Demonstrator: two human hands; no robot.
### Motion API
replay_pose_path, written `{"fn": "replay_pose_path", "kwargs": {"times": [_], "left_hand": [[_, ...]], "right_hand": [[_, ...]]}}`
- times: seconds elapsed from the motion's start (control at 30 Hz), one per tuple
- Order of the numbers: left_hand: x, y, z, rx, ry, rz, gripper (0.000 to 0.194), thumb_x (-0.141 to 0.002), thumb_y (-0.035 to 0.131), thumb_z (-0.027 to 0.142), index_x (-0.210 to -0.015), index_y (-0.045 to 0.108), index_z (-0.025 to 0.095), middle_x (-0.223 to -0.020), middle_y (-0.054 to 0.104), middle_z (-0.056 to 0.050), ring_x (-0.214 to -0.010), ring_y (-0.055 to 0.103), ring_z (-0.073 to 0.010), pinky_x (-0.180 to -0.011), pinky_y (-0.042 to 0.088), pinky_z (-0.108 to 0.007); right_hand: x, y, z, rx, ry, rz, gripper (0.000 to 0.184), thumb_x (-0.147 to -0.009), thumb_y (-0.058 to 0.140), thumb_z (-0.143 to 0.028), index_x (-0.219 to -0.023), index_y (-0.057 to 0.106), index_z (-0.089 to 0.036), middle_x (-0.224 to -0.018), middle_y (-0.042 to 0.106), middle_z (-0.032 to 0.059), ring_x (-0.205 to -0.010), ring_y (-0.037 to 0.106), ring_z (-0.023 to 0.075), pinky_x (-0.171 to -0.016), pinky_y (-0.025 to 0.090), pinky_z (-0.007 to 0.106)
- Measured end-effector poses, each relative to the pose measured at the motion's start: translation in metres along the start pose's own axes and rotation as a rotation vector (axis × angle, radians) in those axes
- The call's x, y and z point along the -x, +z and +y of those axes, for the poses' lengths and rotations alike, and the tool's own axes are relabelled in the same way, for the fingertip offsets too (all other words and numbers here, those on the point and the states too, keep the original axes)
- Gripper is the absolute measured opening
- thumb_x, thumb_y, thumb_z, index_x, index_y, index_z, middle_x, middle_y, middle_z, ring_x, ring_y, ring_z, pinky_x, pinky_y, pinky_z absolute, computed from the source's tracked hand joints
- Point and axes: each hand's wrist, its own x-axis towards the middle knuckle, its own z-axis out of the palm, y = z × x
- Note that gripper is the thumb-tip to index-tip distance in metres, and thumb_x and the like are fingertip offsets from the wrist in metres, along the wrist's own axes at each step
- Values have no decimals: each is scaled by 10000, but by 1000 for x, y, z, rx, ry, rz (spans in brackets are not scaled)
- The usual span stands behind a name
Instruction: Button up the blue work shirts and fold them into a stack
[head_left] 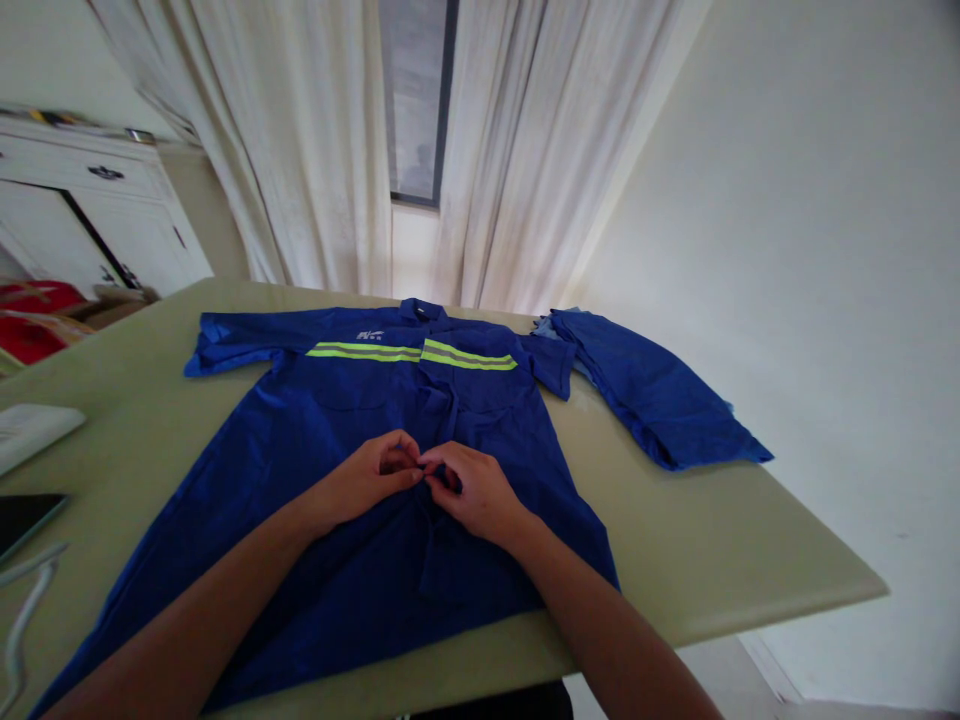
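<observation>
A blue short-sleeved work shirt (322, 590) with yellow-green and grey reflective bands lies spread on the table, its collar at the far side. Along its front opening, my left hand (382, 467) pinches the cloth between thumb and fingers. My right hand (469, 485) meets it there, also pinching the front edge of the shirt. The fingertips of both hands nearly touch, and the small bit of cloth between them is mostly hidden. Below the hands the front edge hangs in loose folds.
Folded blue garments (660, 390) lie on the table (712, 560) at the right. On the left are a white device (34, 430), a dark-screened phone or tablet (28, 515) and a white cable (30, 610). Curtains (307, 130) and a white cabinet (90, 200) stand behind.
</observation>
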Motion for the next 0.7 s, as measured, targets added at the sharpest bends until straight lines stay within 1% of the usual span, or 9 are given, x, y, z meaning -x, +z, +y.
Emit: {"fn": "replay_pose_path", "kwargs": {"times": [0.2, 0.27, 0.33, 0.4, 0.5, 0.63, 0.7], "left_hand": [[2, -2, 1, 99, -18, 7, 364, -792, 816, 408, -957, 568, 200, -870, 740, -10, -778, 668, -150, -710, 450, -259], [1, -1, 1, 117, -18, 13, 376, -781, 826, 407, -946, 560, 199, -848, 732, -5, -760, 664, -146, -701, 449, -258], [0, 0, 1, 126, -15, 24, 389, -767, 835, 407, -931, 549, 199, -822, 721, 2, -742, 658, -142, -689, 446, -253], [-1, 1, 0, 126, -7, 40, 394, -761, 836, 405, -916, 536, 202, -795, 706, 14, -705, 638, -130, -655, 427, -240], [-1, 3, -2, 114, 12, 65, 395, -756, 830, 403, -908, 521, 209, -776, 676, 29, -656, 603, -116, -610, 404, -226], [-1, 3, -3, 66, 27, 104, 402, -742, 826, 424, -907, 524, 217, -805, 669, 20, -698, 629, -140, -623, 439, -239], [-1, 3, -3, 30, 27, 103, 401, -743, 819, 435, -910, 524, 220, -812, 673, 15, -720, 643, -152, -630, 450, -245]], "right_hand": [[2, 0, -2, 8, -89, 61, 306, -921, 621, -151, -1205, 691, -240, -1026, 744, 33, -839, 666, 155, -797, 506, 256], [2, -1, -3, 10, -115, 55, 302, -928, 609, -145, -1201, 693, -242, -1016, 738, 33, -826, 656, 152, -790, 503, 256], [2, -2, -4, 0, -127, 22, 320, -919, 609, -129, -1206, 691, -245, -1023, 728, 31, -803, 637, 144, -766, 493, 248], [2, -3, -5, -23, -102, -5, 336, -903, 641, -135, -1217, 685, -247, -1040, 711, 27, -778, 615, 135, -733, 482, 242], [1, -3, -5, -82, -18, 0, 358, -874, 709, -162, -1223, 682, -240, -1033, 675, 21, -751, 586, 124, -695, 467, 236], [-2, -2, -3, -170, 70, -25, 425, -828, 743, -122, -1230, 679, -241, -1027, 647, 10, -742, 570, 114, -680, 459, 230], [-2, -1, -2, -188, 95, -43, 438, -822, 744, -108, -1233, 676, -244, -1030, 646, 7, -725, 561, 108, -677, 456, 231]]}}
